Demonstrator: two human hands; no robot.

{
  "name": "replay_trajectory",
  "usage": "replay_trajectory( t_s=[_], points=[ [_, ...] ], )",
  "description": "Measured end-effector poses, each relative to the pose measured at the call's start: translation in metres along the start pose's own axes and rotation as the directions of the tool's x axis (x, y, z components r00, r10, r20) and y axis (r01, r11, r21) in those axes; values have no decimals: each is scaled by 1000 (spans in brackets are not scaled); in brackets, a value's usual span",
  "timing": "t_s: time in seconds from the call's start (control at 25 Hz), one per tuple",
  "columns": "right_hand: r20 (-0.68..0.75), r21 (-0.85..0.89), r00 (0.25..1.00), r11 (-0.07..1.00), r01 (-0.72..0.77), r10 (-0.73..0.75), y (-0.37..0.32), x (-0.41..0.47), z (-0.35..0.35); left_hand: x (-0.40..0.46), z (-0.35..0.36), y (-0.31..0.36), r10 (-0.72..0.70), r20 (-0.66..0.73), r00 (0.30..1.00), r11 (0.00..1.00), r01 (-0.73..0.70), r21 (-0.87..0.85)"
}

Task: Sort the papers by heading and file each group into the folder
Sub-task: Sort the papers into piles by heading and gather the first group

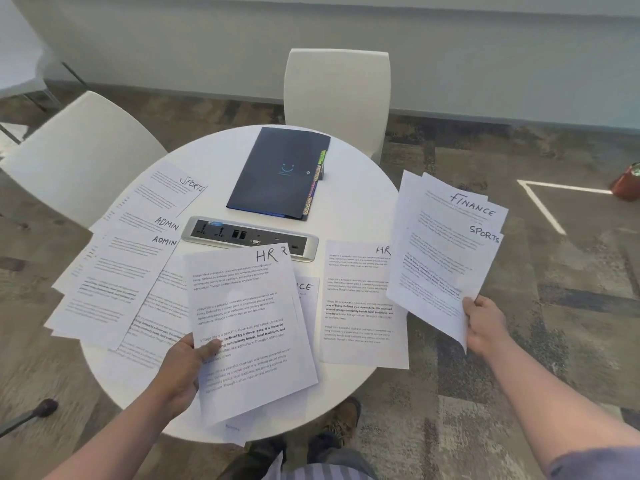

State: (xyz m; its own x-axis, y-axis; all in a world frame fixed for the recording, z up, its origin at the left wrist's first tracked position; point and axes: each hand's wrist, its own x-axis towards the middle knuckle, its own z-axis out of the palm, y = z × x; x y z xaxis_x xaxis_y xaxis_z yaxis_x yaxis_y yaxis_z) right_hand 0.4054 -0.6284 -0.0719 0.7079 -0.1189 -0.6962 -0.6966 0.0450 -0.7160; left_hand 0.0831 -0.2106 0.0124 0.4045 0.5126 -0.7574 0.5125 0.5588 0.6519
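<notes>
My left hand (185,367) grips a small stack of sheets headed HR (249,327) above the near side of the round white table (349,209). My right hand (483,325) holds a fanned bunch of papers (446,247) out past the table's right edge, with FINANCE and SPORTS headings showing. Another HR sheet (362,303) lies flat on the table's right. ADMIN sheets (117,275) and a SPORTS sheet (166,195) overlap on the left. A partly covered sheet ending in "CE" (306,289) peeks from under the HR stack. The dark blue tabbed folder (277,171) lies closed at the far side.
A silver power and socket strip (249,237) sits in the table's middle. Two white chairs (336,95) (79,157) stand behind and to the left. A red bottle (628,183) is on the carpet at far right. My shoes (341,424) show below the table edge.
</notes>
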Motion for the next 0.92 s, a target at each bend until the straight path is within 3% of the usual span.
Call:
replay_trajectory(
  t_s=[0.4,0.64,0.92],
  points=[
    [6,-217,997,973,72,-72,8,-25,40,-2,7,8,22,28,999,1000,-23,17],
    [52,-411,984,895,175,-168,8,-35,84,-5,-4,5,27,-3,1000,1000,-27,9],
    [111,-364,990,923,121,-86,9,-33,86,-6,-23,-2,21,-22,1000,999,-22,-45]
  ],
)
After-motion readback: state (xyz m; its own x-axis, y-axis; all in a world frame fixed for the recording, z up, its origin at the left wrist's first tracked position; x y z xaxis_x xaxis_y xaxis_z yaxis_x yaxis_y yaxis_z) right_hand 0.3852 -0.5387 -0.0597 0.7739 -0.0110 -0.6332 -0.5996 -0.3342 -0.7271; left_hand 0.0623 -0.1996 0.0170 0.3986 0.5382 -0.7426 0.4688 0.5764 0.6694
